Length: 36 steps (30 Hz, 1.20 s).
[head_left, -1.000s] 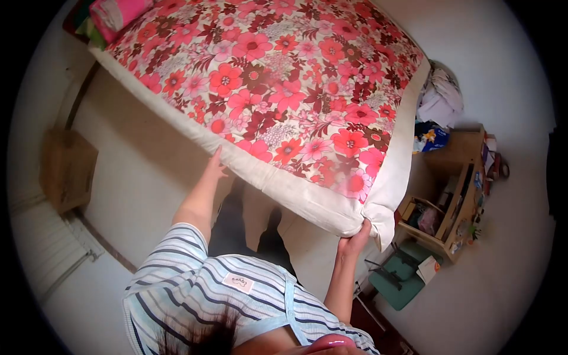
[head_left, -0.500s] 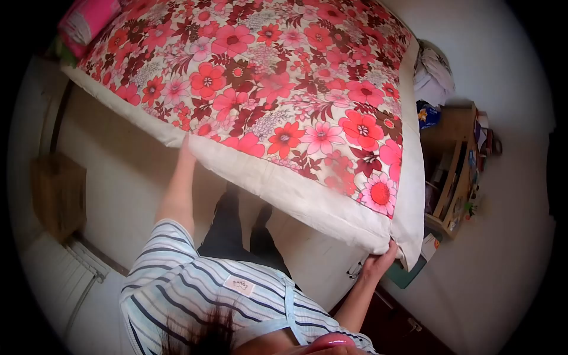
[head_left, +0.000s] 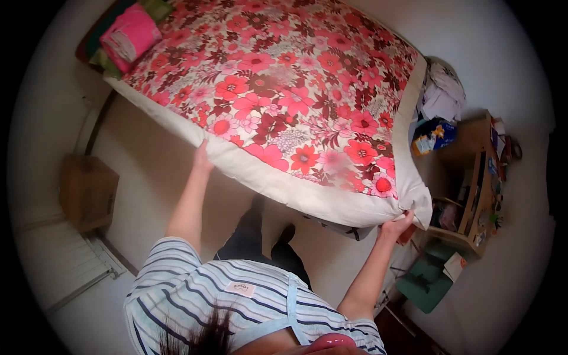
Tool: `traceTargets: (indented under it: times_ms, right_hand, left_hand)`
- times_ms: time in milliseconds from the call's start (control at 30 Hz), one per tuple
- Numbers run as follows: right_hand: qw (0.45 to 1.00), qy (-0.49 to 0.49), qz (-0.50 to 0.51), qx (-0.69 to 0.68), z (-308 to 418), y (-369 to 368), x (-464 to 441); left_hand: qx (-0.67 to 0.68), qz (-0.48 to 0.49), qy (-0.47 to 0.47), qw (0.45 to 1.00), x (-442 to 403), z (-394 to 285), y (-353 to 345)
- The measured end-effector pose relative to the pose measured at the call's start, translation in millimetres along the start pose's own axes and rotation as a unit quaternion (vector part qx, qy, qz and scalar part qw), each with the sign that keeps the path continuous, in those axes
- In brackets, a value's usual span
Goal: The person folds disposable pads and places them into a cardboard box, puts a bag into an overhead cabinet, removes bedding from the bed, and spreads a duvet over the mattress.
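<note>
A large quilt (head_left: 284, 100) with red, pink and brown flowers and a wide white border spreads over the bed. My left hand (head_left: 203, 156) grips its near white edge, the fingers mostly hidden under the fabric. At the near right corner, my right hand (head_left: 399, 224) is closed on the bunched white border. Between my hands the edge hangs over the floor, and a grey, dark-patterned layer (head_left: 340, 228) shows beneath it near my right hand.
A pink folded bundle (head_left: 131, 36) lies at the bed's far left. On the left floor stands a cardboard box (head_left: 90, 192). To the right are piled clothes (head_left: 442, 94), a wooden desk (head_left: 473, 136) with things on it, and a green stool (head_left: 427, 284).
The near right corner has risen with my right hand since half a second ago, uncovering the grey layer below. The view has shifted, showing more of the pink bundle and stool.
</note>
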State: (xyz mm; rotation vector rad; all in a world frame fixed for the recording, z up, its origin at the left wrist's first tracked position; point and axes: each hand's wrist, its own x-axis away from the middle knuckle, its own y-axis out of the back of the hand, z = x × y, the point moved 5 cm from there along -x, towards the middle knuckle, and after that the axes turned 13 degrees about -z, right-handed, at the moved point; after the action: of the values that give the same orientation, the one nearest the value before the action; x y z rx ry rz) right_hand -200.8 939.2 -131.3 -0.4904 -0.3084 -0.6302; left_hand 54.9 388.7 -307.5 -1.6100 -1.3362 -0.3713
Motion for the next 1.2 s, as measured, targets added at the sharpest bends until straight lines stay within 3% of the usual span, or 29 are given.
traceTargets:
  times_ms: [67,133,200,267,300,367,500,600,667,800,833,900,967,1133,1200]
  right_hand:
    - [0.999,-0.018,0.050,-0.011,10.7,12.4,6.7]
    - [0.998,0.026,0.056,-0.014,25.1,39.3,5.0]
    - [0.993,0.089,-0.079,0.021,42.4,78.2,17.8]
    - [0.956,0.265,0.047,0.119,45.1,94.0,37.3]
    - [0.956,0.267,0.053,0.111,42.8,100.9,43.4]
    - [0.994,0.092,0.028,-0.044,35.2,112.5,53.0]
    - [0.992,0.104,0.017,-0.066,31.7,137.8,35.2]
    - [0.983,0.178,0.031,-0.010,18.2,147.8,11.4]
    - [0.989,0.117,0.041,-0.083,14.8,136.3,16.7]
    - [0.996,0.064,-0.054,-0.044,11.6,136.8,-2.8]
    - [0.998,0.054,-0.028,-0.033,7.6,138.5,-14.1]
    - [0.999,0.045,-0.006,-0.017,15.7,124.8,-13.4]
    - [1.000,-0.025,-0.003,0.015,47.4,87.2,14.1]
    - [0.992,-0.007,-0.047,0.120,88.5,31.2,40.7]
    - [0.993,0.009,-0.038,0.108,80.2,37.7,38.9]
  left_hand:
    - [-0.006,0.029,-0.042,0.999,12.9,-4.2,-3.5]
    - [0.003,0.050,-0.057,0.997,25.1,-7.4,-4.1]
    - [-0.022,0.065,-0.047,0.997,39.4,-5.7,0.3]
    - [-0.006,0.073,-0.066,0.995,31.4,-3.5,11.9]
    - [-0.006,0.066,-0.063,0.996,28.8,-0.3,18.7]
    - [-0.010,0.058,-0.064,0.996,18.7,3.6,24.0]
    - [-0.020,0.089,-0.089,0.992,8.1,9.2,33.4]
    - [-0.030,0.093,-0.105,0.990,-22.2,18.6,45.4]
    - [-0.031,0.099,-0.100,0.990,-39.1,22.4,50.4]
    - [-0.052,0.067,-0.085,0.993,-53.3,22.1,63.1]
    - [-0.057,0.045,-0.097,0.993,-56.1,21.0,67.0]
    - [-0.061,0.034,-0.064,0.995,-44.7,12.2,56.1]
    - [-0.078,0.003,-0.039,0.996,13.5,-18.4,13.0]
    - [-0.098,-0.019,-0.046,0.994,98.0,-40.0,-64.8]
    - [-0.079,-0.032,-0.065,0.994,86.5,-36.8,-55.8]
